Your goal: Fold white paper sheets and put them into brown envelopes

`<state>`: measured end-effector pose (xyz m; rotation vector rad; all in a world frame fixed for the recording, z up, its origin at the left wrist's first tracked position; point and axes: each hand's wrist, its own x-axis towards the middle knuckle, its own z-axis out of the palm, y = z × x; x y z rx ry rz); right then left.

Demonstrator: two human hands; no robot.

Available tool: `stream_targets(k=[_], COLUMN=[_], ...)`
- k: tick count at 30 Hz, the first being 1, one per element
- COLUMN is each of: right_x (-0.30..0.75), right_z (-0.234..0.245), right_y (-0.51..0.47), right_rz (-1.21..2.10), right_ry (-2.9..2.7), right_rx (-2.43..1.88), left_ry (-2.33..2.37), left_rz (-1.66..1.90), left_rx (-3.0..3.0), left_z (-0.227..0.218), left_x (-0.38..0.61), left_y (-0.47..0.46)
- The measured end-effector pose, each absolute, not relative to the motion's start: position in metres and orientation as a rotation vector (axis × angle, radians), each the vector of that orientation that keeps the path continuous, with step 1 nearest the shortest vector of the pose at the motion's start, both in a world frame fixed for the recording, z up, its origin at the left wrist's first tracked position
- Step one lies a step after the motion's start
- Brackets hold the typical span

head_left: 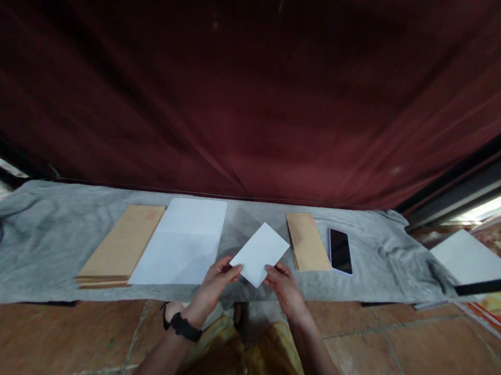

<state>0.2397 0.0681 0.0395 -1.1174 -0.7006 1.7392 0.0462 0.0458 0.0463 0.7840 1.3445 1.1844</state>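
Between my two hands is a small white sheet of paper (261, 253), perhaps folded, held tilted above the grey cloth. My left hand (218, 278) pinches its left corner, thumb on top. At its lower right edge, my right hand (283, 281) grips it with the thumb on top too. Left of my hands lie large white sheets of paper (182, 240), and a stack of brown envelopes (122, 242) sits beside them. To the right, more brown envelopes (310, 241) lie on the cloth.
A smartphone (340, 252) with a dark screen lies right of the envelopes. Grey cloth (378, 254) covers the narrow surface. A dark red curtain (260, 93) hangs behind it. At far right are a white sheet (469, 258) and a colourful printed item (499, 312). The floor (377, 344) is tiled.
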Motion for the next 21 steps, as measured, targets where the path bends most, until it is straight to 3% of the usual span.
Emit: stream_targets(k=[11, 21], right_x=[0.257, 0.251], right_z=[0.043, 0.037], right_y=[0.076, 0.069], right_rz=[1.590, 1.663], right_ry=[-0.900, -0.719], right_rx=[-1.166, -1.229], left_ry=[1.546, 1.521], left_rz=[1.367, 1.400], left_rx=[1.366, 0.979], left_z=[0.058, 0.055], left_x=[0.036, 0.043], left_y=[0.043, 0.054])
